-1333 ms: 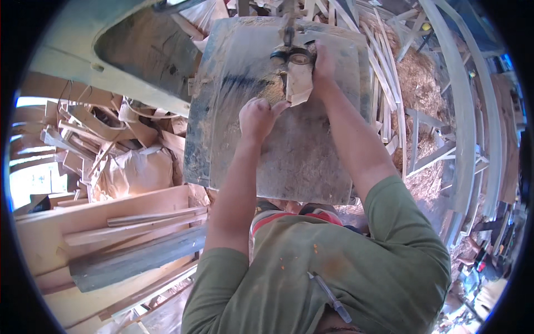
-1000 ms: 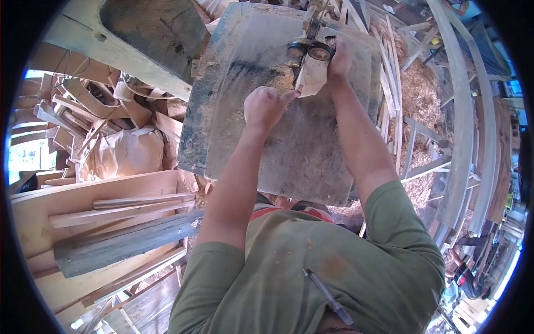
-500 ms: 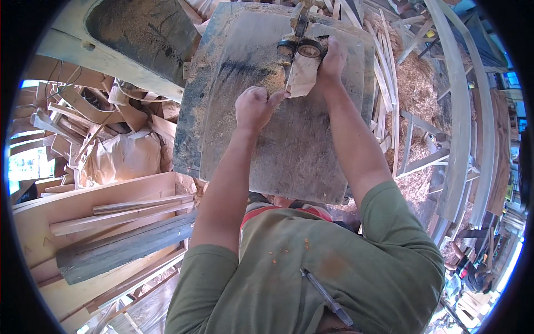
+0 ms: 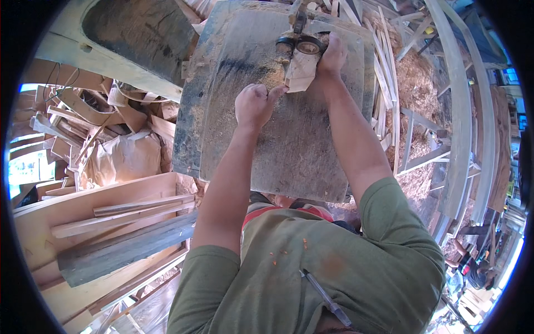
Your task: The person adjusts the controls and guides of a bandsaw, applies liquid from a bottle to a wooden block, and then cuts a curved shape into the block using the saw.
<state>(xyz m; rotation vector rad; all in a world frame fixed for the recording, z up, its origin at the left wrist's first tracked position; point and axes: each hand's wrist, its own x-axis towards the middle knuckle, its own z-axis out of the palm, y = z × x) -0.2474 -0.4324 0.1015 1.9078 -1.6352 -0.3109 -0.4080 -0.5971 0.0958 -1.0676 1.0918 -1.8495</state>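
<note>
A pale wooden block [image 4: 302,71] lies on the worn, sawdust-covered work table [image 4: 283,150], its far end under the guide wheels [image 4: 308,45] of what looks like a band saw. My right hand [image 4: 332,54] is closed along the block's right side, its fingertips near the far end and partly hidden. At the near left corner, my left hand [image 4: 256,104] has its fingers curled and its thumb pressed to the block. Whether a blade is in the wood cannot be made out.
The machine's pale frame with a dark panel [image 4: 139,33] stands at the upper left. Wood offcuts [image 4: 72,119] and a full tan sack [image 4: 125,158] are piled on the left. Boards [image 4: 128,245] lie lower left. Long strips [image 4: 386,72] and shavings [image 4: 414,83] flank the table's right; another person [image 4: 475,273] is far right.
The wooden block has slid slightly away from me, farther under the guide wheels. Both hands have moved forward a little with it.
</note>
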